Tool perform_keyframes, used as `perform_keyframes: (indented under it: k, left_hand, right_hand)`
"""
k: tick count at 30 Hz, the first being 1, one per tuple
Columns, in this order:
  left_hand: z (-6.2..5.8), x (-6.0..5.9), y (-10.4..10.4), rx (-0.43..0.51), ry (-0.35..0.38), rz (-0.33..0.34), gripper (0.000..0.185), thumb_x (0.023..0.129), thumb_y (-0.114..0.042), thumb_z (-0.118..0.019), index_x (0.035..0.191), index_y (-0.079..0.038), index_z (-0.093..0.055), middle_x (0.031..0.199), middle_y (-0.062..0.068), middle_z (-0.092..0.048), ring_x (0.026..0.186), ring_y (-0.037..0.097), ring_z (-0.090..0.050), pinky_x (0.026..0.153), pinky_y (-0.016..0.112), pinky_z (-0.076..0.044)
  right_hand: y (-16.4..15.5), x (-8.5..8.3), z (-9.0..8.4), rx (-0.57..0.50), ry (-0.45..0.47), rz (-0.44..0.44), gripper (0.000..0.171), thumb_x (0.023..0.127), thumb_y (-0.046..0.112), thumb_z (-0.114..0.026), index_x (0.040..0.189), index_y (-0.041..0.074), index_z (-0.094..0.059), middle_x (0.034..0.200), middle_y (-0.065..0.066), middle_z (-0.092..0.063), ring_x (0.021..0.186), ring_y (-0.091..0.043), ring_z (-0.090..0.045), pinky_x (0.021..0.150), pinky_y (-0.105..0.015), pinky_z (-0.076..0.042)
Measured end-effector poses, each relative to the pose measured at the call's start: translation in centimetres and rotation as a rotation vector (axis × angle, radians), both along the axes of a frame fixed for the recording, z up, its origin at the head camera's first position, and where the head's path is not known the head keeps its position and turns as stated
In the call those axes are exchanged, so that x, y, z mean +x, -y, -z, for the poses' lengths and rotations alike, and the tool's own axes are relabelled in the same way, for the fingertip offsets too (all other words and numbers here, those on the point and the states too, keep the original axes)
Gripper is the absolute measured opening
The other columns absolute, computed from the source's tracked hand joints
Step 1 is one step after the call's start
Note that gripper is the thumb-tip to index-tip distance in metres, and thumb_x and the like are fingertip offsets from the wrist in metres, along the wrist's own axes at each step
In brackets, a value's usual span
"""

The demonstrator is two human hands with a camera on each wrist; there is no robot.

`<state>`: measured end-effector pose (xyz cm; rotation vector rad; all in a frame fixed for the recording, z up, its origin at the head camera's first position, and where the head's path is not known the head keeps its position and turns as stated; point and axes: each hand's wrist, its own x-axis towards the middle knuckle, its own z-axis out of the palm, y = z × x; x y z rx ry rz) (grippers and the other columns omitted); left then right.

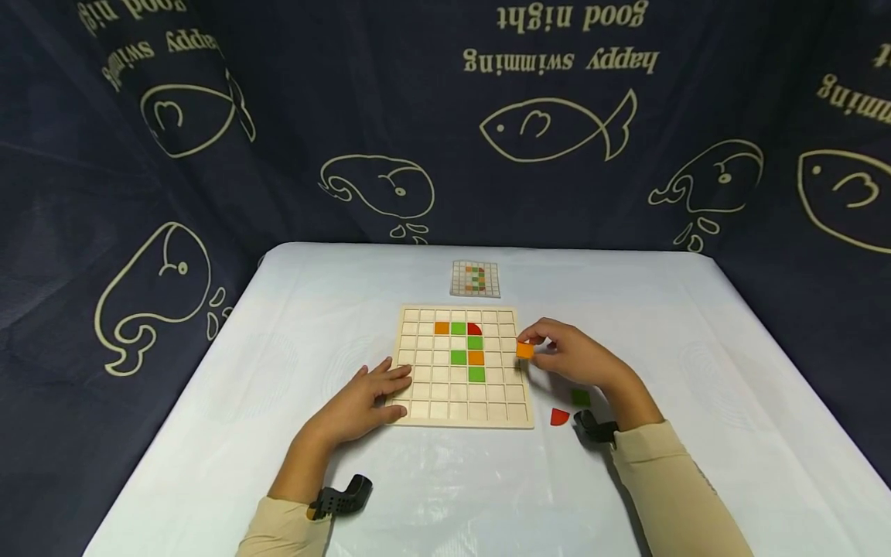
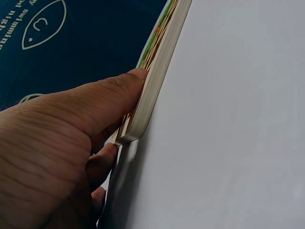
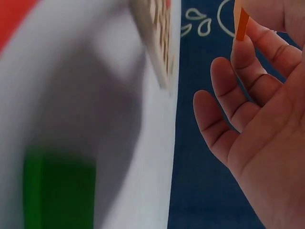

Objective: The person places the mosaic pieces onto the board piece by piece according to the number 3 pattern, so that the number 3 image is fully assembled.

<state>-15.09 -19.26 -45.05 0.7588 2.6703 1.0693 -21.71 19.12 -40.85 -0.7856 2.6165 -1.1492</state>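
A wooden grid board (image 1: 426, 414) lies on the table, with orange, green and red tiles in several of its cells. On the board's left edge rests my left hand (image 1: 369, 398), fingers spread; the left wrist view shows its thumb (image 2: 119, 90) on the board's rim. Just off the board's right edge, my right hand (image 1: 576, 354) pinches an orange square tile (image 1: 525, 350) between thumb and fingers. The right wrist view catches that tile (image 3: 242, 25) edge-on, while the other fingers are loosely bent.
A red quarter-round tile (image 1: 559, 417) and a green square tile (image 1: 581, 398) lie right of the board, near the right wrist. Behind the board is a small pattern card (image 1: 476, 279). A dark printed cloth (image 1: 390, 93) hangs at the back.
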Motion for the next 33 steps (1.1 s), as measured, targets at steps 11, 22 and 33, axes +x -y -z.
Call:
perform_keyframes:
  k: [11,22,33]
  left_hand:
    - [0.1,-0.1,0.1,0.013,0.011,0.004,0.058,0.09,-0.021,-0.074,0.14,0.0,-0.053,0.152,0.006,-0.043,0.148,0.032,-0.02,0.117,0.062,-0.004]
    - [0.2,-0.1,0.0,0.002,0.0,-0.006,0.057,0.091,-0.023,-0.074,0.14,-0.001,-0.055,0.152,0.004,-0.044,0.148,0.032,-0.021,0.118,0.061,-0.005]
    - [0.0,-0.1,0.0,-0.006,0.001,-0.002,0.056,0.09,-0.023,-0.074,0.139,-0.001,-0.056,0.151,0.004,-0.045,0.148,0.032,-0.021,0.117,0.062,-0.006]
  right_hand:
    - [5.0,0.3,-0.1,-0.016,0.02,-0.115,0.031,0.089,0.006,-0.063,0.119,0.011,-0.066,0.114,0.0,-0.061,0.107,-0.026,-0.056,0.091,-0.042,-0.048]
    - [9.3,1.3,0.7,0.012,-0.024,-0.196,0.029,0.088,0.007,-0.065,0.117,0.012,-0.068,0.105,0.004,-0.061,0.096,-0.018,-0.056,0.087,-0.036,-0.048]
    - [11.9,1.9,1.7,0.087,-0.017,-0.202,0.027,0.084,0.005,-0.065,0.11,0.011,-0.069,0.09,0.002,-0.058,0.087,-0.015,-0.051,0.077,-0.031,-0.045]
